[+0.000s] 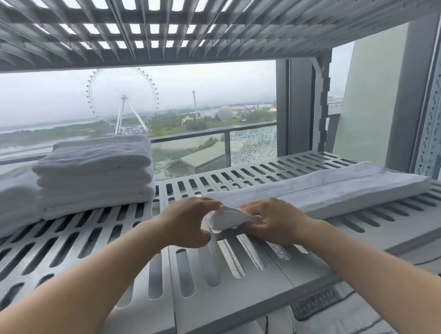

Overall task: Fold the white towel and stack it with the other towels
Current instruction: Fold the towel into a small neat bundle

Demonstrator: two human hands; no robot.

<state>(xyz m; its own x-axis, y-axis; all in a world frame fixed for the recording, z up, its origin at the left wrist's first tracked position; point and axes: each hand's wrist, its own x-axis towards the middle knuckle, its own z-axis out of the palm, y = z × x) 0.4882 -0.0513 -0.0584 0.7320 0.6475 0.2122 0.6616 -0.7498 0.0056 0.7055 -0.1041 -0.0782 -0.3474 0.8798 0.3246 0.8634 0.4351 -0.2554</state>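
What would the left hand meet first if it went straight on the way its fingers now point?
The lifted end of the white towel. The left hand points to the right, with its fingertips at that end. Just beyond is the right hand, which holds the same end. Depth is hard to judge.

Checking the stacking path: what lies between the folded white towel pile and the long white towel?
Bare slotted grey shelf and the left hand holding that towel; head view.

A grey slotted plastic shelf (235, 302) is overhung by a slatted upper shelf (205, 25), and a white Ferris wheel (124, 97) and pale dome (226, 113) are seen beyond a glass railing (253, 145).
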